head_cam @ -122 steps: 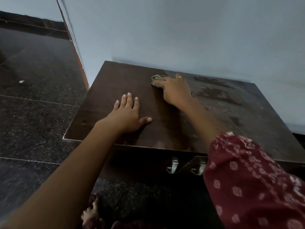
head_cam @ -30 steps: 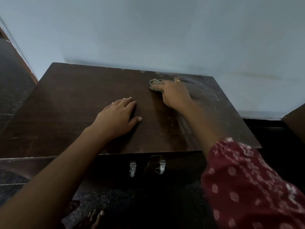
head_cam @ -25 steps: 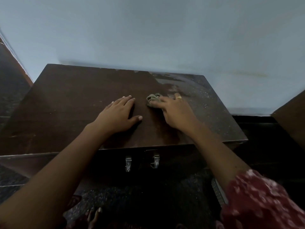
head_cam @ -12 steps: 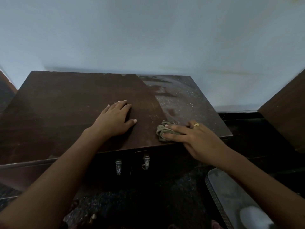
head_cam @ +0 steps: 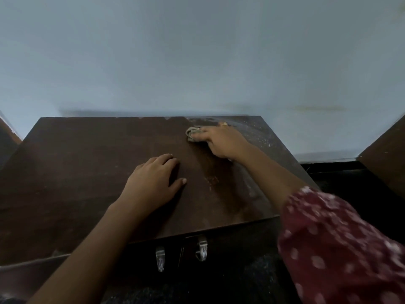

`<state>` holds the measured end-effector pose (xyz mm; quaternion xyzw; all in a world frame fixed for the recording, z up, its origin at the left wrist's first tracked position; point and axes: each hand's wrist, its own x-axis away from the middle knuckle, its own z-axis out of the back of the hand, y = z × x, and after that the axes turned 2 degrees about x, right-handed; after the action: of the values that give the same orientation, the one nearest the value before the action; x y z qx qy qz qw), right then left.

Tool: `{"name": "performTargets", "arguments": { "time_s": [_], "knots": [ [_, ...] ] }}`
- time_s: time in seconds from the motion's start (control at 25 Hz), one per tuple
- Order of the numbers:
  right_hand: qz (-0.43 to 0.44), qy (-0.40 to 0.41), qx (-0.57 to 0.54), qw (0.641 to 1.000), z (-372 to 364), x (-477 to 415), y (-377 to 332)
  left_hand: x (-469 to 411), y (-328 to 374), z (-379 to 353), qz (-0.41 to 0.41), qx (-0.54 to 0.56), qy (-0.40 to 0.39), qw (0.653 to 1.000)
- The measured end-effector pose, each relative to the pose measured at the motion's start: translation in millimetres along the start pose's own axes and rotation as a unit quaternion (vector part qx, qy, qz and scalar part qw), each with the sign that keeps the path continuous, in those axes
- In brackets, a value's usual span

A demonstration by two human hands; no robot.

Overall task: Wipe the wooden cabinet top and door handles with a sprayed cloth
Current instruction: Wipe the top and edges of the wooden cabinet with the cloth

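The dark wooden cabinet top (head_cam: 76, 172) fills the middle of the view, its back edge against a pale wall. My right hand (head_cam: 221, 141) presses a small crumpled greenish cloth (head_cam: 192, 133) onto the top near the back edge, right of centre; most of the cloth is hidden under my fingers. My left hand (head_cam: 153, 178) lies flat, palm down, fingers apart, in the middle of the top and holds nothing. Dusty, speckled wood (head_cam: 258, 137) shows right of the cloth. Two metal door handles (head_cam: 160, 257) (head_cam: 202, 249) hang side by side below the front edge.
A pale blue wall (head_cam: 197, 62) rises right behind the cabinet. Another dark wooden piece (head_cam: 388, 154) stands at the right edge. Dark floor (head_cam: 341, 178) lies between it and the cabinet. My red dotted sleeve (head_cam: 341, 244) covers the lower right.
My right hand has slid the cloth from the front right edge of the top back up to near the rear edge. My left hand has stayed flat in place.
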<state>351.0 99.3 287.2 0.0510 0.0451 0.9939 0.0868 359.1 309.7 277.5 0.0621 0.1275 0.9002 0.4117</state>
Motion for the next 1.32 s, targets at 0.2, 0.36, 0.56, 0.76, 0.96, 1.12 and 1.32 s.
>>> {"name": "performTargets", "arguments": {
  "time_s": [0.2,0.36,0.56,0.76,0.96,1.12,1.32],
  "knots": [
    [-0.073,-0.009,-0.038,0.997,12.1,-42.8,1.8,-6.0,3.7,-4.4,0.006,-0.006,0.008,1.0],
    [-0.124,0.007,-0.032,0.992,10.5,-34.7,7.4,-7.0,3.2,-7.4,0.009,-0.005,0.007,1.0],
    [-0.116,0.026,-0.024,0.993,-3.6,25.9,10.6,-5.2,6.7,-6.2,0.01,-0.007,0.007,1.0],
    [-0.112,0.029,-0.042,0.992,-8.2,109.1,-12.5,-5.7,10.7,-6.6,0.021,-0.007,-0.015,1.0],
    [-0.063,0.041,-0.034,0.997,-13.0,186.8,-30.3,-4.0,16.2,-6.8,0.04,0.005,-0.019,0.999],
    [-0.136,0.042,-0.012,0.99,-15.5,207.7,-4.9,-2.0,21.6,-8.4,0.033,0.003,-0.024,0.999],
    [-0.223,0.05,-0.017,0.973,-16.9,167.2,-15.1,-5.5,31.2,-16.3,-0.02,0.036,-0.02,0.999]
  ]
}}
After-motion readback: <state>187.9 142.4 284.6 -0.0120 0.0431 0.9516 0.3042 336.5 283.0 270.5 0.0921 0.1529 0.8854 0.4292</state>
